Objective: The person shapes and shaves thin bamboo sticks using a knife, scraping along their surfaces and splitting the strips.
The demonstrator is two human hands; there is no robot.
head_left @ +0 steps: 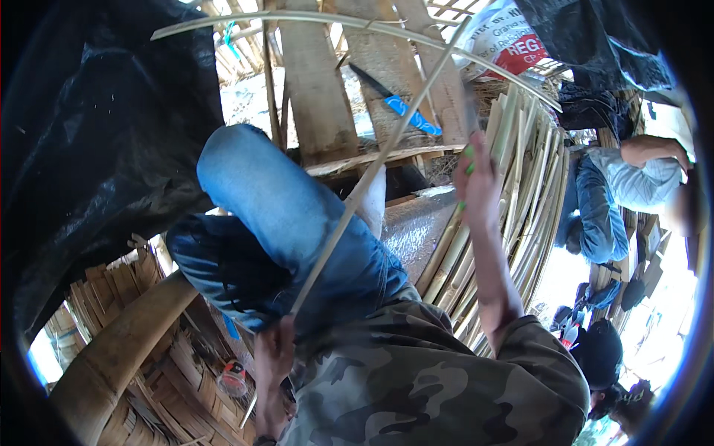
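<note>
My left hand (275, 348) is closed on the lower end of a long split bamboo strip (349, 208), low beside my thigh. The strip slants up to the right across my jeans, its far end meeting a second, curved bamboo strip (297, 16) near the top. My right hand (478, 178), arm stretched forward, is wrapped round the green handle of a knife (470, 111). Its blade, smeared by motion, points away from me, just right of the slanting strip. Whether blade and strip touch, I cannot tell. Another knife (405, 111) with a blue handle lies on the boards ahead.
A large bundle of bamboo strips (520, 201) lies along my right. Wooden boards (316, 89) stretch ahead, with a printed sack (506, 37) beyond. Black sheeting (111, 134) hangs left above a thick bamboo pole (119, 357). Another person (595, 201) sits at far right.
</note>
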